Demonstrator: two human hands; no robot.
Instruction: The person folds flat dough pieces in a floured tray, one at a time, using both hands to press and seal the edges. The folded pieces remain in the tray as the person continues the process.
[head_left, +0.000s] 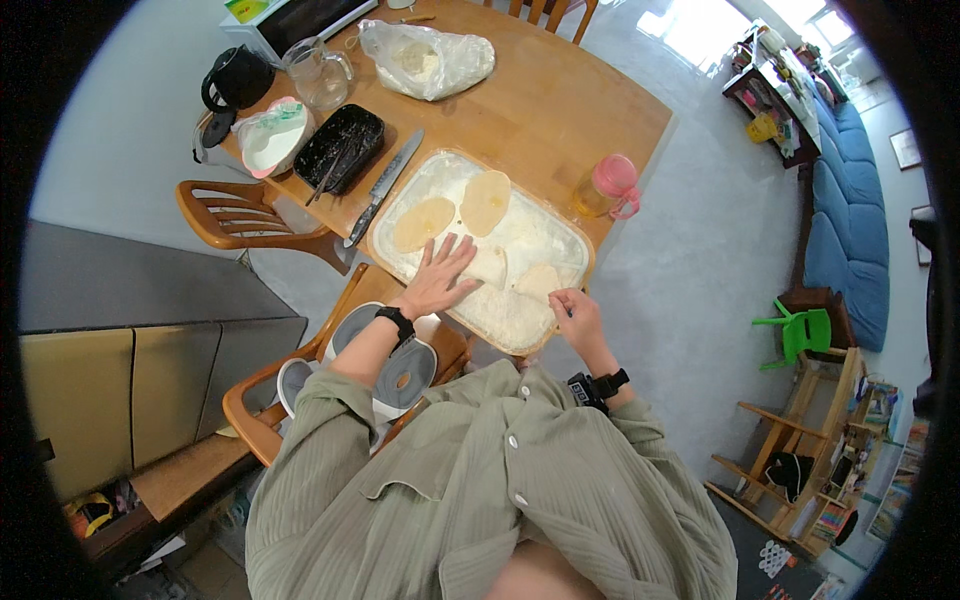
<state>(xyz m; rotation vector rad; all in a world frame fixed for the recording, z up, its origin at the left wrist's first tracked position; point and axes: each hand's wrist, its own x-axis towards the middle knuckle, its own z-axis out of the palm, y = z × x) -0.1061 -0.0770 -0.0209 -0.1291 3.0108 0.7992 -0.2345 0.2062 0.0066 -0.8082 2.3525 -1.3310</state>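
A floured wooden tray (555, 225) lies on the table before me. My left hand (441, 277) rests flat with spread fingers on its near left part, against a folded piece of dough (489, 268). My right hand (576, 316) is at the near right rim, its fingertips pinched together at the edge of another folded dough piece (537, 283); whether they grip the dough I cannot tell. Two flat oval dough sheets, one at left (424, 224) and one farther back (485, 202), lie on the flour, each with a small yellowish wet spot.
Left of the tray lie a kitchen knife (385, 187) and a black container (341, 148) with a dark filling and chopsticks. Farther back are a white bowl (276, 142), a glass pitcher (318, 73) and a bag of flour (427, 60). A pink-lidded jug (609, 186) stands at right.
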